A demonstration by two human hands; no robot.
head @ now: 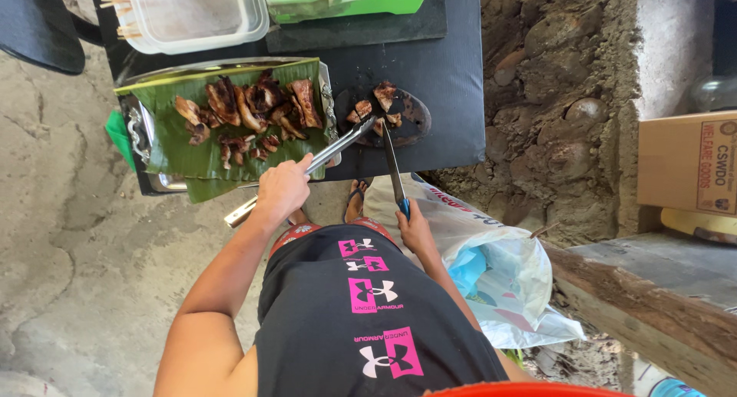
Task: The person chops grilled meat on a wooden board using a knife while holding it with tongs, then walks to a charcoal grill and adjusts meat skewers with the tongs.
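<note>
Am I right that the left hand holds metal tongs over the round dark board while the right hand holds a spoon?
Not quite. In the head view the right hand holds a knife with a blue handle, not a spoon. The left hand does hold metal tongs over the round dark board.

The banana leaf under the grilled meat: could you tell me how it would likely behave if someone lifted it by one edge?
The banana leaf would probably flop: it is thin and already droops over the tray at its front edge. The meat piled on it would likely slide toward the sag. It looks smooth, perhaps greasy, so possibly slippery.
</note>
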